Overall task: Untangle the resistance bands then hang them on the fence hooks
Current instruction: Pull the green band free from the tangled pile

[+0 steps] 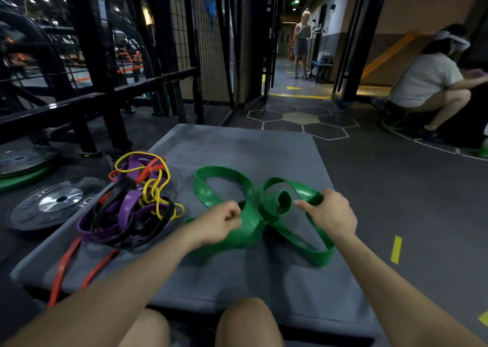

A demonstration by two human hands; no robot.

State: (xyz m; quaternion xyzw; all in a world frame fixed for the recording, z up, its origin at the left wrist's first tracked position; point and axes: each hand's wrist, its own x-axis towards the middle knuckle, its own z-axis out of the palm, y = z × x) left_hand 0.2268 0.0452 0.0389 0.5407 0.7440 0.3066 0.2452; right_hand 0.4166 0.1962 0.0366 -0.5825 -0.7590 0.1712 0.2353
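A head-worn camera looks down at a person's two bare arms reaching over a grey padded mat point(237, 156) on a dark gym floor, with bare knees at the bottom edge of the frame. In the centre of the frame a wide green resistance band point(224, 180) lies on the mat in several twisted loops that cross near its middle. The left hand point(219, 224), just left of centre, has its fingers curled and pinches the green band at the crossing. The right hand point(328, 214), right of centre, grips one of the band's loops, with its index finger pointing left toward the knot. At the left of the frame, partly on the mat's left edge, sits a tangled pile of bands point(137, 201) in purple, black, yellow and orange, just beside the green band but not clearly touching it; an orange band point(63, 270) trails from the pile toward the lower left. Further left, a black weight plate point(50, 204) lies flat on the floor. A black wire mesh fence point(208, 56) stands in the upper centre. At the far right a person in a white shirt point(427, 82) crouches, and another person point(301, 43) stands in the corridor at the top.
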